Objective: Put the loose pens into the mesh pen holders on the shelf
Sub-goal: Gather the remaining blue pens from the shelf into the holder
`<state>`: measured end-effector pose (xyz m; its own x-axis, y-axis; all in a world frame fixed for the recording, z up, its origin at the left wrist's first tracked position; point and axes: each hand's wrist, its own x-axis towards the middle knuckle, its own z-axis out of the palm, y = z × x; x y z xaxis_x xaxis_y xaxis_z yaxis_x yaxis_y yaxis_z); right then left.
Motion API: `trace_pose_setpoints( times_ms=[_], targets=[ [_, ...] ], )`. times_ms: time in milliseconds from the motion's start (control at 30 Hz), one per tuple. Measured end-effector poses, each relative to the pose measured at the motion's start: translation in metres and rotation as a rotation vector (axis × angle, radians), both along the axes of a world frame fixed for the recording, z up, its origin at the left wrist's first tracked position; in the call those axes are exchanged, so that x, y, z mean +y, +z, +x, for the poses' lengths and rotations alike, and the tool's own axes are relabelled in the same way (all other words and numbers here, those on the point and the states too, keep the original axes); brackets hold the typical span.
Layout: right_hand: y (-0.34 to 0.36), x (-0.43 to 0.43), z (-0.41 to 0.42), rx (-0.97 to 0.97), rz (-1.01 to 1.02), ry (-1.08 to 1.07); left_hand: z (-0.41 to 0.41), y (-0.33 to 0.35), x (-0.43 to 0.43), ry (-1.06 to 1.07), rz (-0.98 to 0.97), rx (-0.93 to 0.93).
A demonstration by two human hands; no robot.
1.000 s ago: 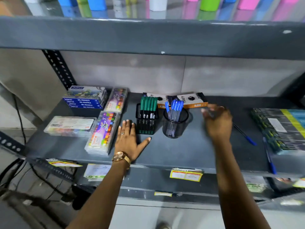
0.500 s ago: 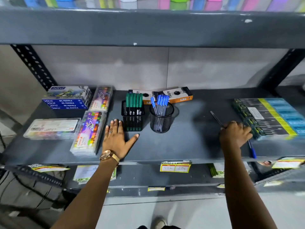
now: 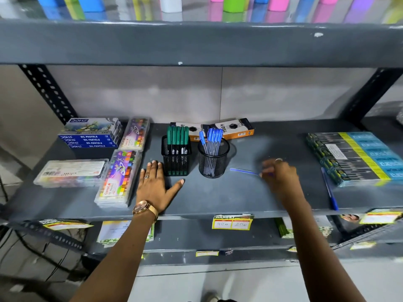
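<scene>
At the centre of the frame, two mesh holders are standing side by side on the shelf, the square holder left of the round holder, with a flat box lying behind them. The left hand is resting flat just in front of the square holder, beside the pastel cases lying at left. The right hand is holding a pen right of the round holder, while another pen is lying at lower right, beside a stack of packs.

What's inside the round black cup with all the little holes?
The round mesh holder has clear pens with blue caps standing in it, caps sticking out on top. Through the mesh you see their barrels, but the very bottom is too dark to see.
</scene>
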<state>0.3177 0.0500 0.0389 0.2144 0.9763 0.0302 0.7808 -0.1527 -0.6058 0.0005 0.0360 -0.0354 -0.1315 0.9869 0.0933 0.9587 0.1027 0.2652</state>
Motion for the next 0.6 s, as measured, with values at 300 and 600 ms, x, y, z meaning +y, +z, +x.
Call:
trace_pose_setpoints(
  times_ms=[300,600],
  targets=[
    [0.089,0.03,-0.03,0.55,0.524,0.091,0.001,0.002,0.0,0.013,-0.013,-0.001],
    [0.033,0.083,-0.079,0.285,0.275,0.245,0.001,0.005,-0.001,0.014,-0.011,-0.031]
  ],
)
